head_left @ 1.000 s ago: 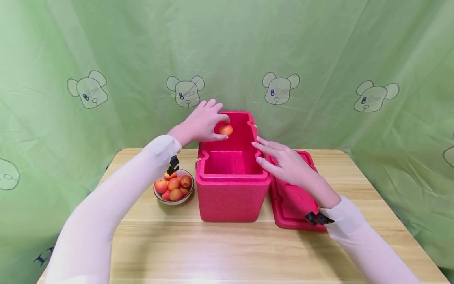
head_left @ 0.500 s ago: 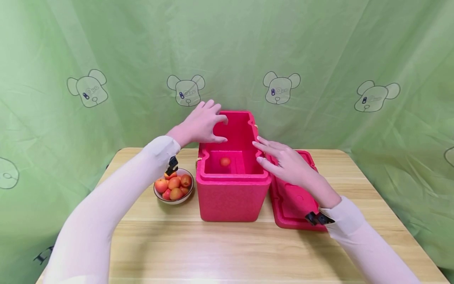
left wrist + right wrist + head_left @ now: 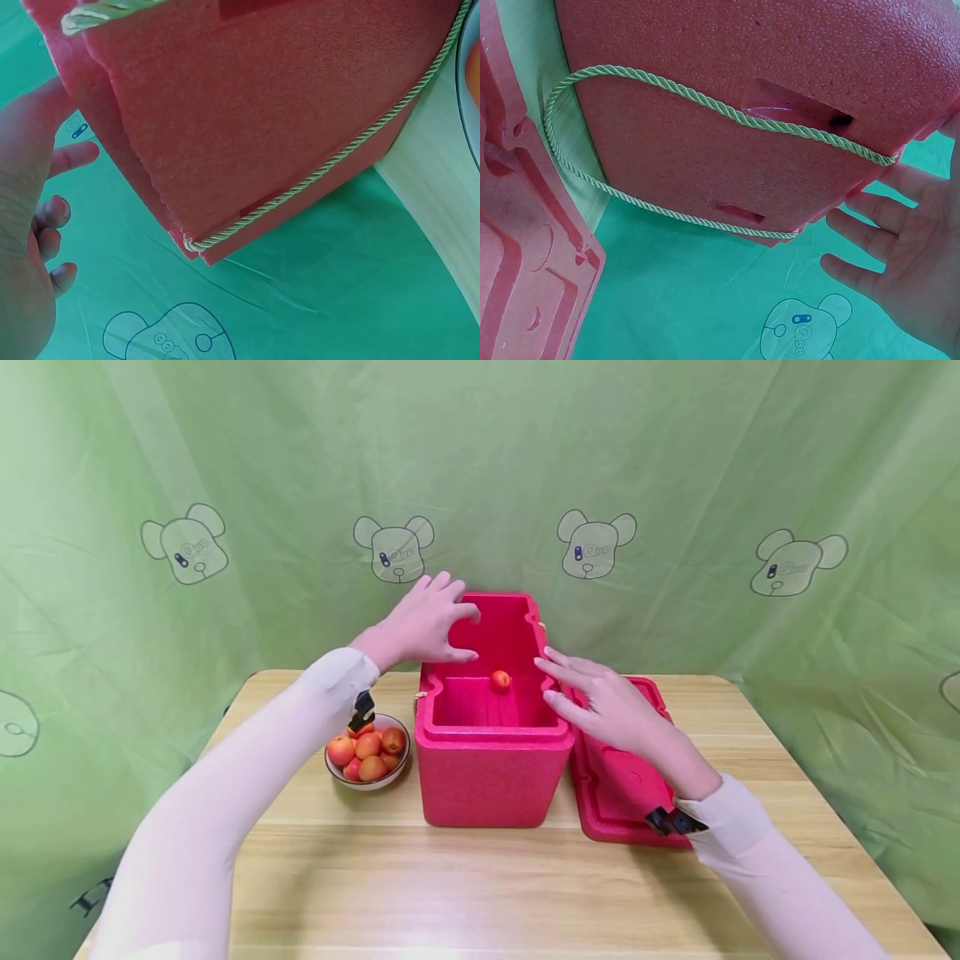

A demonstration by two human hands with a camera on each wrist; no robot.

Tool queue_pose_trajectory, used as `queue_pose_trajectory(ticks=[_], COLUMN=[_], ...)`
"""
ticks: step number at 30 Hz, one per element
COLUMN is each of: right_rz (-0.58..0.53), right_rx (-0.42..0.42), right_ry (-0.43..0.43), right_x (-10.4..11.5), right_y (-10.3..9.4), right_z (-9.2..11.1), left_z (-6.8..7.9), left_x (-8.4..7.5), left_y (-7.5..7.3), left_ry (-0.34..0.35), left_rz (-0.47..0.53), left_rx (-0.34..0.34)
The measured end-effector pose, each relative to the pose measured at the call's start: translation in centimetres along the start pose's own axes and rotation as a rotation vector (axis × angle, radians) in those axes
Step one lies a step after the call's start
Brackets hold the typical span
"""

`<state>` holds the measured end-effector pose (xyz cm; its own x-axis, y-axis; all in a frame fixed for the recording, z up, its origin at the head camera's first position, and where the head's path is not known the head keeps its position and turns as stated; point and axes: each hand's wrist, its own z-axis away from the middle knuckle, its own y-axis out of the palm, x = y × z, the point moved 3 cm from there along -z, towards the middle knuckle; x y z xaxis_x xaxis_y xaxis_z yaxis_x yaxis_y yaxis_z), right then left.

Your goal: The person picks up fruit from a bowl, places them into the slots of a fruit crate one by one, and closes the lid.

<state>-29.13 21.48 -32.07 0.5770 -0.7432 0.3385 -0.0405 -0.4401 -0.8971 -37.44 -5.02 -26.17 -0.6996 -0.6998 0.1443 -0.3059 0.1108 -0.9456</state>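
Left hand's point(image 3: 424, 622) over the box point(image 3: 491, 787), one fruit point(image 3: 500, 682) inside; right hand's point(image 3: 603, 697) at the rim point(image 3: 495, 737), both hands' fingers point(image 3: 558, 672) apart.

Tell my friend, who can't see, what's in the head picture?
A left hand hangs over an open red box with one fruit inside; the right hand is at its rim. A fruit bowl stands left, a lid right.

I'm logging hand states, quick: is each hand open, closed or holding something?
Left hand: open, holding nothing, at the red box.
Right hand: open, holding nothing, at its other side.
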Motion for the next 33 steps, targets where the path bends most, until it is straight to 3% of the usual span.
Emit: queue_pose_trajectory(ticks=[11,18,26,33], right_rz=[-0.006,-0.004,0.04,0.093], right_rx=[0.002,0.001,0.005,-0.001], right_ry=[0.004,-0.006,-0.01,-0.029], right_x=[0.0,0.0,0.2,0.3], right_y=[0.0,-0.1,-0.2,-0.2], right_z=[0.0,0.0,0.0,-0.1], left_z=[0.9,2.1,4.2,7.0], left_x=[0.7,1.4,2.5,3.2], left_y=[0.5,0.4,-0.6,-1.4], left_ry=[-0.026,-0.049,-0.08,-0.144], left_rz=[0.023,0.049,0.086,0.148], left_rx=[-0.023,-0.074,-0.156,-0.239])
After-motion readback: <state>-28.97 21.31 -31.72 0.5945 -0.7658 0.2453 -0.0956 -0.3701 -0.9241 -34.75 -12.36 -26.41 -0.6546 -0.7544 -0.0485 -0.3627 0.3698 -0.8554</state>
